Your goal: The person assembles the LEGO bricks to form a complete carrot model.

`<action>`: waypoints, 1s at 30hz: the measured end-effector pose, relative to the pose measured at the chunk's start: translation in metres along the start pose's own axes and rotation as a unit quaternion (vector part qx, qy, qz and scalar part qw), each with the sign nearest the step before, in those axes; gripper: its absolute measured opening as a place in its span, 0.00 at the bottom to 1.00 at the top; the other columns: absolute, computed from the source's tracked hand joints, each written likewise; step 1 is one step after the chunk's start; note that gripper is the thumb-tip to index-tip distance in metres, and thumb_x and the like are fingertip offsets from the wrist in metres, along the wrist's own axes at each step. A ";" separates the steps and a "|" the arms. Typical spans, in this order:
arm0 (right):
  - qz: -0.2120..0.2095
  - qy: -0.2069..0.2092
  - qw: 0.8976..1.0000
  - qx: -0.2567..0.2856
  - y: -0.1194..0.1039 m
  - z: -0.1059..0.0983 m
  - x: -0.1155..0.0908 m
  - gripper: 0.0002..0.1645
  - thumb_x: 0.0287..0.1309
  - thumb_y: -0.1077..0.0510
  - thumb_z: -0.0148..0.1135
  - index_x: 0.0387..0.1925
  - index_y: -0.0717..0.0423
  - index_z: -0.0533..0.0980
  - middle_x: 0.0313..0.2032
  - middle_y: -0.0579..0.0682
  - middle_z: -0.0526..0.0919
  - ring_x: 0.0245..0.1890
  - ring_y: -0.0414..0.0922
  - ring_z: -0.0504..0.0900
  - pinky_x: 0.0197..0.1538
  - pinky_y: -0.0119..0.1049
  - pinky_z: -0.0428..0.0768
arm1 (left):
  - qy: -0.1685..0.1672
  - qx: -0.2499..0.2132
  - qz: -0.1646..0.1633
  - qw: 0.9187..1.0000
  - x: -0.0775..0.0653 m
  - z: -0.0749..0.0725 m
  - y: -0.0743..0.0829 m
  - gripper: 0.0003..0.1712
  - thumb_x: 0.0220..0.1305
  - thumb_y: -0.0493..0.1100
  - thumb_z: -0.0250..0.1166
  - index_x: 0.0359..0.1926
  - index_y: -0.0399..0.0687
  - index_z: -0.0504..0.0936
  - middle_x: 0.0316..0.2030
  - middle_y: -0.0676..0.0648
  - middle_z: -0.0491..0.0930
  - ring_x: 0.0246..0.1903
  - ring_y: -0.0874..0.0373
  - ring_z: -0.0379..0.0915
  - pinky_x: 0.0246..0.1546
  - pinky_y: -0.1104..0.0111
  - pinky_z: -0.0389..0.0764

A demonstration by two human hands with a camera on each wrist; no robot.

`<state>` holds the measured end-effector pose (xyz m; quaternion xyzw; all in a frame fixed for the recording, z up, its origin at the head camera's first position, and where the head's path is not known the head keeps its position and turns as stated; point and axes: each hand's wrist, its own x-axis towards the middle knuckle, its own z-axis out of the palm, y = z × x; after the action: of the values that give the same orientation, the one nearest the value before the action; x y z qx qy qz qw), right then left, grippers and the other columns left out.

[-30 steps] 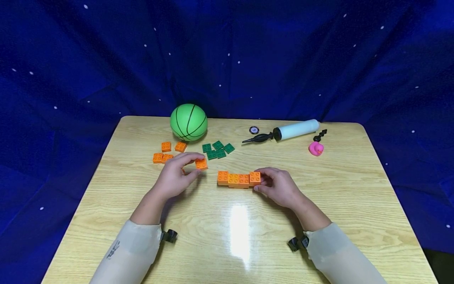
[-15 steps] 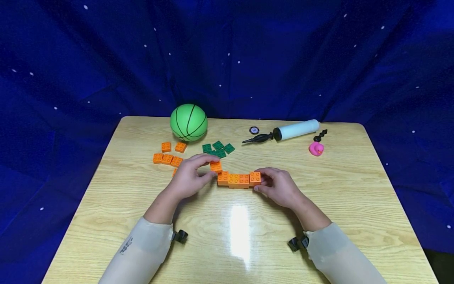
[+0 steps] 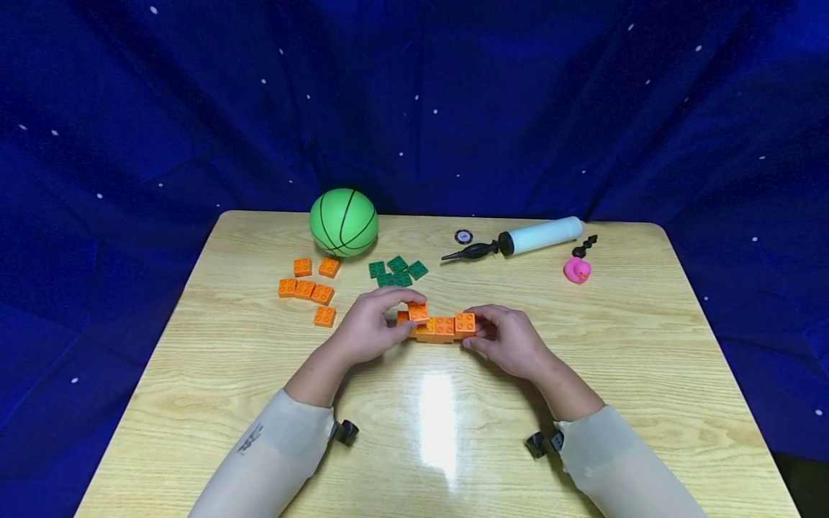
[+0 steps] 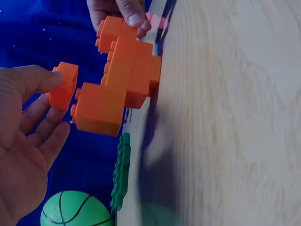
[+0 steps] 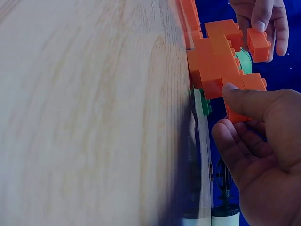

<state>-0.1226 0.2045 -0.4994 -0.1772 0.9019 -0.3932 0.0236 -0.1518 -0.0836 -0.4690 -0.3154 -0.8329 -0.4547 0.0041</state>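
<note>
Between thumb and fingers my left hand (image 3: 372,327) pinches a single orange toy brick (image 3: 418,312). That brick hovers over the left part of an orange brick structure (image 3: 444,328), and the left wrist view shows a gap between the brick (image 4: 64,87) and the studs. The structure (image 5: 211,61) stands on the table, stepped, wider at the top than at its base, with a raised brick at each end. My right hand (image 3: 514,342) grips its right end, thumb on the near side. Part of the structure's left end is hidden behind my left hand in the head view.
Several loose orange bricks (image 3: 304,289) lie left, several green bricks (image 3: 402,278) behind my left hand. Along the back are a green ball (image 3: 344,222), a chip (image 3: 463,237), and a hand pump (image 3: 542,236). A pink rubber duck (image 3: 577,270) and a black piece (image 3: 584,247) sit right.
My left hand has carried its orange brick rightward, from beside the structure to above its left part. The loose orange bricks behind it have come into view. My right hand has stayed in place.
</note>
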 end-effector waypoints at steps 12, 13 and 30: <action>-0.001 0.000 1.000 0.002 0.000 0.001 0.001 0.27 0.56 0.61 0.79 0.57 0.59 0.82 0.41 0.47 0.86 0.37 0.40 0.84 0.41 0.35 0.85 | -0.042 -0.004 0.000 0.999 0.011 0.019 -0.002 0.21 0.63 0.37 0.74 0.57 0.53 0.86 0.55 0.55 0.84 0.57 0.60 0.77 0.57 0.62 0.79; -0.001 0.000 1.000 0.003 0.000 0.001 0.001 0.27 0.56 0.61 0.79 0.57 0.59 0.82 0.41 0.47 0.86 0.37 0.40 0.84 0.41 0.35 0.85 | -0.044 -0.004 0.002 0.999 0.012 0.020 -0.001 0.21 0.63 0.37 0.74 0.57 0.52 0.86 0.55 0.55 0.84 0.56 0.60 0.77 0.57 0.62 0.79; 0.001 -0.005 1.000 0.005 -0.003 0.000 0.002 0.26 0.56 0.61 0.79 0.57 0.59 0.81 0.43 0.48 0.86 0.38 0.41 0.84 0.42 0.36 0.86 | -0.078 0.031 -0.020 0.996 0.021 0.031 0.005 0.23 0.64 0.35 0.72 0.59 0.53 0.85 0.55 0.53 0.84 0.56 0.57 0.78 0.59 0.61 0.79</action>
<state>-0.1231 0.2018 -0.4973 -0.1779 0.9001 -0.3967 0.0290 -0.1568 -0.0469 -0.4771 -0.3330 -0.8504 -0.4028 -0.0606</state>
